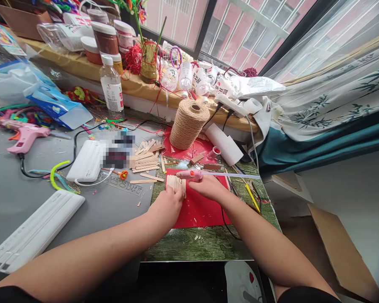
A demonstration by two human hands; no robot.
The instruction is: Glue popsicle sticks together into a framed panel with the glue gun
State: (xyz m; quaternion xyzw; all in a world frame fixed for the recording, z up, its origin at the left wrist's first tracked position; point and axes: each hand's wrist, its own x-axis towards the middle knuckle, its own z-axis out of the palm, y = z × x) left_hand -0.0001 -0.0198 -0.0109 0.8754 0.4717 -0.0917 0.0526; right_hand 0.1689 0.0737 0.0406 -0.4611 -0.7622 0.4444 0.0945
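Note:
In my right hand (205, 187) is a pink hot glue gun (191, 174), a long clear glue stick (232, 174) jutting from its back end to the right. Its nozzle points left, over a small pale piece made of wooden sticks (173, 182). My left hand (170, 203) grips the lower edge of that piece, fingers closed on it. Both hands are above a red sheet (202, 214) on the green wood-patterned table. Just beyond lie loose popsicle sticks (147, 162) in a heap.
A big twine spool (189, 124) stands behind the red sheet. Another pink glue gun (28, 134) lies at left near a white power bank (85, 160). A clear bottle (112, 90) stands by the crowded window sill. A yellow-handled tool (252, 198) lies at right.

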